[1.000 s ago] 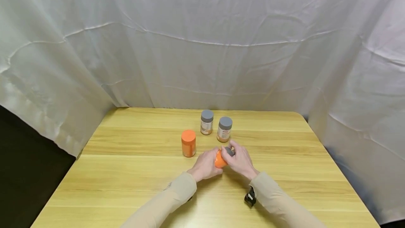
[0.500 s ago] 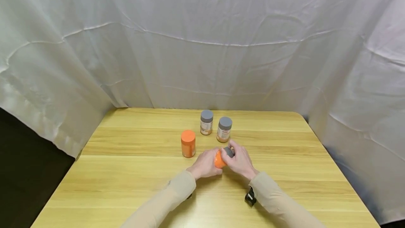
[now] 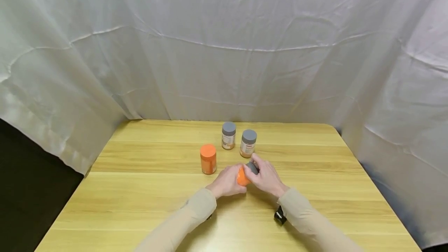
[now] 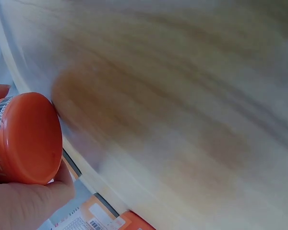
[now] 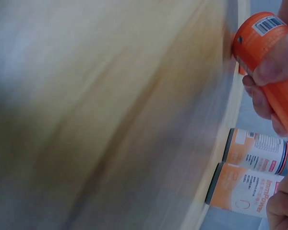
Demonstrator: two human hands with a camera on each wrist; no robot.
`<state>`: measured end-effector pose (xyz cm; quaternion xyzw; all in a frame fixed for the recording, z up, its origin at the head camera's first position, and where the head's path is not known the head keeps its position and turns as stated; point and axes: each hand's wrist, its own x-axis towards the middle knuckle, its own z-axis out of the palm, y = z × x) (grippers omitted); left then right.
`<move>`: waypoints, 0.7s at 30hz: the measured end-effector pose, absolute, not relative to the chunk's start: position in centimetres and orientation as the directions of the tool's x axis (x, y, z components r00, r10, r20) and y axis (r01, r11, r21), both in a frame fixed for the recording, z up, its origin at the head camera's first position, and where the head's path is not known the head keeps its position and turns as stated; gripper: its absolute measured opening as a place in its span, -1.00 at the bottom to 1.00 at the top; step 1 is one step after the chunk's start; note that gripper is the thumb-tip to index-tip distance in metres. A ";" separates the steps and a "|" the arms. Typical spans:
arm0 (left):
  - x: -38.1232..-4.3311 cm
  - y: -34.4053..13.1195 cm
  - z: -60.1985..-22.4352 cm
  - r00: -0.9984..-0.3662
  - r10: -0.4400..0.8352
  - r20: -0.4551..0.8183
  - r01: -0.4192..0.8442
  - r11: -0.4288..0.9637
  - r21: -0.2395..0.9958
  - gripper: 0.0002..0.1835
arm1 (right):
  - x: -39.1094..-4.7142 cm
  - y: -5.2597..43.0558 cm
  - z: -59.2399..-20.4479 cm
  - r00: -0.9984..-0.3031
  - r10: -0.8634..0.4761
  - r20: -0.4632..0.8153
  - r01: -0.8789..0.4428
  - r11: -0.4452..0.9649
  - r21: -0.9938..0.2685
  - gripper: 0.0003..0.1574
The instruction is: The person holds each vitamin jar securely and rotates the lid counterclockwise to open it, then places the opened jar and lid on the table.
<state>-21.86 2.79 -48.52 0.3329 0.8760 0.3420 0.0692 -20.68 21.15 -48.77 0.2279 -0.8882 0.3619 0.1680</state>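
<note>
My left hand [image 3: 228, 182] grips the orange body of a jar [image 3: 243, 177], which is tilted above the table. The fingers of my right hand [image 3: 267, 178] are curled round the jar's grey lid [image 3: 253, 168], partly hiding it. In the left wrist view the jar's smooth round orange base [image 4: 36, 139] faces the camera, with a barcode label beside it. In the right wrist view the orange body [image 5: 264, 40] shows between the left fingers, while the right hand [image 5: 284, 201] is only partly visible at the edge.
On the wooden table [image 3: 140, 197] an upright orange jar [image 3: 208, 159] stands left of the hands. Two grey-lidded jars with white and orange labels stand behind them, one further left [image 3: 228, 135] and one nearer [image 3: 248, 143]. Pale curtains [image 3: 224, 81] surround the table.
My right wrist has shifted very slightly to the right, with the fingers still round the lid. The left hand's grip and the standing jars look the same.
</note>
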 end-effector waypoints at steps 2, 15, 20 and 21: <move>-22.0 2.9 -48.5 -0.766 0.633 0.108 0.542 0.547 0.638 -0.51 | -20.8 21.4 -48.7 -0.828 -0.307 0.469 -0.544 0.640 -0.543 -0.74; -22.1 2.9 -49.3 -0.763 0.634 0.126 0.542 0.521 0.659 -0.53 | -20.7 22.8 -47.3 -0.779 -0.527 0.340 -0.620 0.563 -0.546 -0.75; -22.1 2.9 -49.1 -0.750 0.649 0.129 0.564 0.526 0.637 -0.54 | -20.6 23.6 -46.8 -0.753 -0.587 0.297 -0.633 0.524 -0.570 -0.73; -22.1 2.9 -49.1 -0.748 0.651 0.132 0.568 0.524 0.635 -0.55 | -20.6 23.7 -46.9 -0.745 -0.598 0.295 -0.640 0.516 -0.570 -0.72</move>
